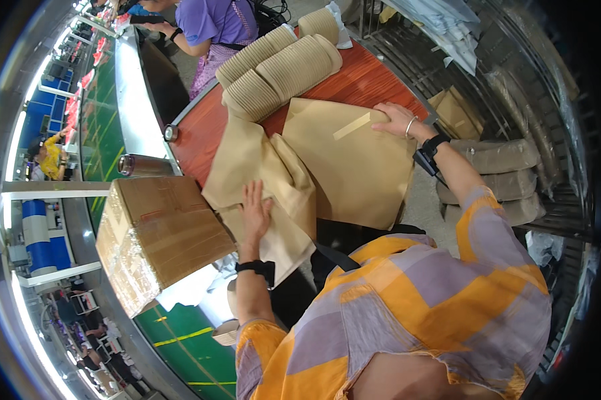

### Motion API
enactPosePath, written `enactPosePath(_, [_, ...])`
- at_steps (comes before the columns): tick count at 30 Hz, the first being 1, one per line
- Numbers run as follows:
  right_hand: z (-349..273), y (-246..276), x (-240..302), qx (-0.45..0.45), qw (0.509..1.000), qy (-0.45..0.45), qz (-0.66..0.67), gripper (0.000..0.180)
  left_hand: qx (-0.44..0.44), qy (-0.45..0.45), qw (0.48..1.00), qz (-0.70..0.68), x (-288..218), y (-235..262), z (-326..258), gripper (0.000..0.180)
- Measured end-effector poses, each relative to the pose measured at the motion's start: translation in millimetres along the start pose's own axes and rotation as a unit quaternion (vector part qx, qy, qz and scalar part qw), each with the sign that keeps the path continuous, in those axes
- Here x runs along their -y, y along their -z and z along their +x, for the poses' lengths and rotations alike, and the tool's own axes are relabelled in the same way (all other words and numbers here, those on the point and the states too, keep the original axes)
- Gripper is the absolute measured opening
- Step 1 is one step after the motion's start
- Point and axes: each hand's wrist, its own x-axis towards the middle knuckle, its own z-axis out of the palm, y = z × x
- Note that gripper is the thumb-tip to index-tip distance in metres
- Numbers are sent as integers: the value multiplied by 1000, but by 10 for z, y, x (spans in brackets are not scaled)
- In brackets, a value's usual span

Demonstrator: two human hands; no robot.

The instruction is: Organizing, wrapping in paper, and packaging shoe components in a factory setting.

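Observation:
A large tan paper sheet lies across the front of the red-brown table, its right part fairly flat. A lighter, narrow strip shows near its far right edge. My right hand grips that edge beside the strip. Softly crumpled folds of tan paper cover the left side and hang over the near edge; whether they belong to the same sheet I cannot tell. Flat on these folds rests my left hand, fingers stretched out and holding nothing.
Rows of nested tan containers lie on the far part of the table. A cardboard box stands at left, near a metal cup. Wrapped bundles are stacked at right. A person in purple is beyond the table.

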Motion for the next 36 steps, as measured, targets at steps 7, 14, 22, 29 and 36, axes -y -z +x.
enactPosePath(7, [86,-363,-62,-186,980,67,-7,32,-106,96,987,76,172,-66,727,53])
enactPosePath(14, [140,-256,-3,-235,954,152,-112,16,-127,70,989,-8,40,169,615,55])
enactPosePath(22, [-206,-166,332,-67,977,149,-139,71,-99,79,990,63,-138,104,94,60])
enactPosePath(29, [-115,-301,94,-130,941,157,-270,23,-268,7,963,-20,-798,363,-124,32])
enactPosePath(36, [-167,267,456,-175,914,197,-308,4,218,120,848,-468,-1542,-431,-867,37])
